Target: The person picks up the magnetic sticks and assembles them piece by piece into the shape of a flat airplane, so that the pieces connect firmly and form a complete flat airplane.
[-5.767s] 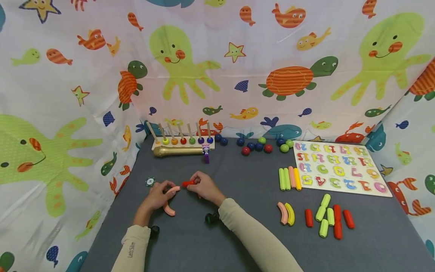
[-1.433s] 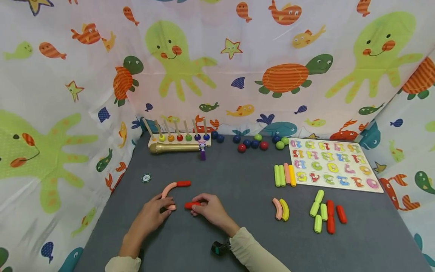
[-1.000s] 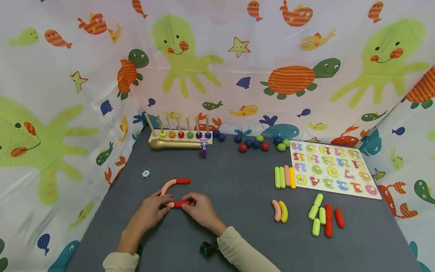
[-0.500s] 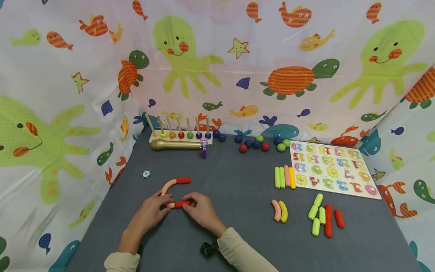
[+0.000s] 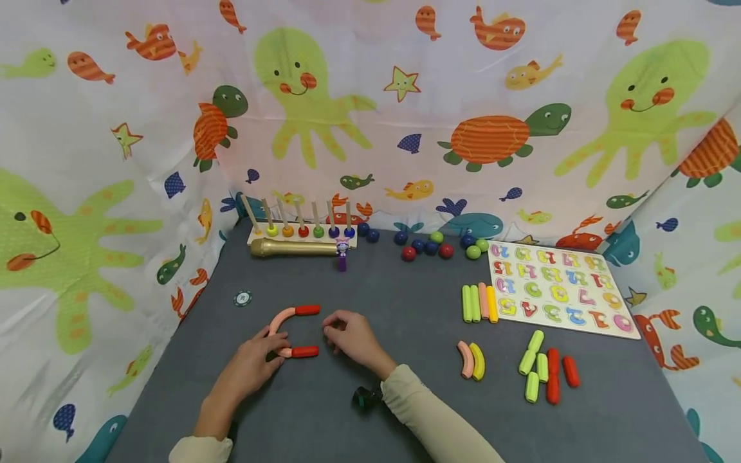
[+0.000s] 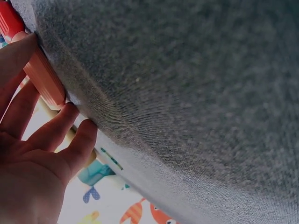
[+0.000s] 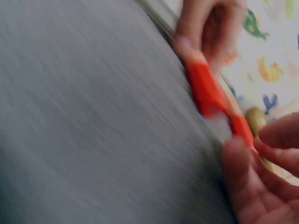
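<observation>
A C-shaped chain of plastic tube pieces lies on the dark table: curved pink pieces [image 5: 280, 318] with a straight red piece [image 5: 307, 310] on the upper end and another red piece [image 5: 304, 352] on the lower end. My left hand [image 5: 250, 366] covers the lower bend and pinches the pink piece [image 6: 46, 77] between thumb and fingers. Just right of the red ends is my right hand [image 5: 356, 341], fingers loosely bent and holding nothing. Its fingers [image 7: 237, 165] blur in the right wrist view, with the red pieces [image 7: 203, 86] beyond them.
Loose tube pieces [image 5: 552, 376] and two curved ones [image 5: 478, 362] lie right, below a number board [image 5: 570, 329]. At the back are a peg stand [image 5: 255, 239], a gold microphone-like stick [image 5: 295, 248], a purple figurine [image 5: 342, 256] and several balls [image 5: 446, 251]. A poker chip [image 5: 242, 298] lies left.
My right hand joined a red piece to each end of the pink pieces, then let go of the lower one and drew back right and slightly up. My left hand stayed on the lower pink piece.
</observation>
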### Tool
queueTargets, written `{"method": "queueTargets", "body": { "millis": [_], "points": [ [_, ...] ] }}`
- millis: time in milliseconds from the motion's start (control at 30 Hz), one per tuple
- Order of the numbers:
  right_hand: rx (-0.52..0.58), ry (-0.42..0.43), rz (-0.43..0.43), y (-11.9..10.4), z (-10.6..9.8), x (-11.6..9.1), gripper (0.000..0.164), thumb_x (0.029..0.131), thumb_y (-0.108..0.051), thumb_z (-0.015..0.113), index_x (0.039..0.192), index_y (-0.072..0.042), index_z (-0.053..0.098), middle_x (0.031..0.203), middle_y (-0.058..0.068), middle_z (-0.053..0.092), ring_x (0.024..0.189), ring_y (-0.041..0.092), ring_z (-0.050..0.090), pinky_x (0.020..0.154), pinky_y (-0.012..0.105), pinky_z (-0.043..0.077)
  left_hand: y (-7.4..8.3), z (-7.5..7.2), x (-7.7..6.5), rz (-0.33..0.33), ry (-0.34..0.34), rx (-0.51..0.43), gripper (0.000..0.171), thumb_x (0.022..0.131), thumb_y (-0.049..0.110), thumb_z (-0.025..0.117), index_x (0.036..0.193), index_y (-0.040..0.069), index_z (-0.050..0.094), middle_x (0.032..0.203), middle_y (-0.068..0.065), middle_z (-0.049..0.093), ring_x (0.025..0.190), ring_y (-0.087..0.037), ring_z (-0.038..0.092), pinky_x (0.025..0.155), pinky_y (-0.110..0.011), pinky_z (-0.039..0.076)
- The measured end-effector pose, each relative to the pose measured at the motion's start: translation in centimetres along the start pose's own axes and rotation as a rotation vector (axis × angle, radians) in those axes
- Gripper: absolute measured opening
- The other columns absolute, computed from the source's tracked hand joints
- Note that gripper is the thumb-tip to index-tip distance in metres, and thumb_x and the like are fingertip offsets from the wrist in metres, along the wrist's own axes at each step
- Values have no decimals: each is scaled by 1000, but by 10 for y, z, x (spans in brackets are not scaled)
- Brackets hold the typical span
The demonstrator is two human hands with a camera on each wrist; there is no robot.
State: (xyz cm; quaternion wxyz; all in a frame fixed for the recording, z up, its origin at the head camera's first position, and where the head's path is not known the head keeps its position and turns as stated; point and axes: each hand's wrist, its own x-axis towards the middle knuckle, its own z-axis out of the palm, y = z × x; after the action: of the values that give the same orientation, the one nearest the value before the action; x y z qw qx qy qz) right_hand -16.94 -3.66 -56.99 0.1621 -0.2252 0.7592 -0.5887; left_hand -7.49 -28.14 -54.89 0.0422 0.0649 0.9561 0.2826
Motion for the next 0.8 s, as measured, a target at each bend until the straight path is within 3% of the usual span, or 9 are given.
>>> {"method": "queueTargets", "body": {
  "millis": [167, 267, 400, 500, 667, 800],
  "points": [
    [-236, 182, -77, -4, -44, 31, 16, 99, -2, 67, 113, 4, 75, 103, 12, 72, 90, 24, 69, 81, 41, 57, -1, 1, 0, 21, 17, -19, 29, 90, 3, 85, 118, 12, 81, 138, -17, 70, 140, -55, 48, 104, -67, 46],
    [-414, 212, -92, -6, -71, 49, 28, 100, -3, 65, 125, 7, 72, 122, 22, 68, 113, 38, 64, 99, 53, 51, -2, 2, 0, 21, 34, -29, 30, 89, 1, 85, 118, 11, 80, 137, -17, 70, 139, -54, 50, 105, -65, 47],
    [-722, 220, -82, 1, -105, 64, 46, 101, -9, 65, 144, 4, 61, 150, 30, 52, 142, 50, 43, 113, 67, 37, -2, 3, -1, 43, 43, -15, 30, 91, 6, 85, 120, 11, 79, 134, -18, 71, 137, -56, 51, 103, -66, 48],
    [-915, 204, -21, 8, -125, 68, 59, 102, -14, 65, 158, -2, 50, 165, 30, 34, 154, 52, 24, 116, 72, 28, -2, 3, -1, 40, 45, -15, 31, 92, 7, 84, 123, 10, 79, 135, -19, 71, 138, -57, 49, 103, -67, 47],
    [-1031, 97, 112, 15, -143, 67, 67, 104, -21, 63, 164, -3, 39, 173, 28, 19, 159, 52, 11, 118, 72, 24, -3, 3, -1, 17, 49, -37, 32, 89, 0, 86, 119, 10, 80, 136, -18, 70, 139, -53, 51, 104, -65, 48],
    [-1006, 122, 99, 19, -149, 65, 58, 101, -16, 65, 153, 5, 50, 167, 32, 28, 151, 56, 27, 112, 72, 35, -2, 2, -1, 38, 61, -39, 33, 88, 0, 86, 120, 8, 79, 134, -18, 71, 137, -54, 53, 103, -65, 48]
  ]
}}
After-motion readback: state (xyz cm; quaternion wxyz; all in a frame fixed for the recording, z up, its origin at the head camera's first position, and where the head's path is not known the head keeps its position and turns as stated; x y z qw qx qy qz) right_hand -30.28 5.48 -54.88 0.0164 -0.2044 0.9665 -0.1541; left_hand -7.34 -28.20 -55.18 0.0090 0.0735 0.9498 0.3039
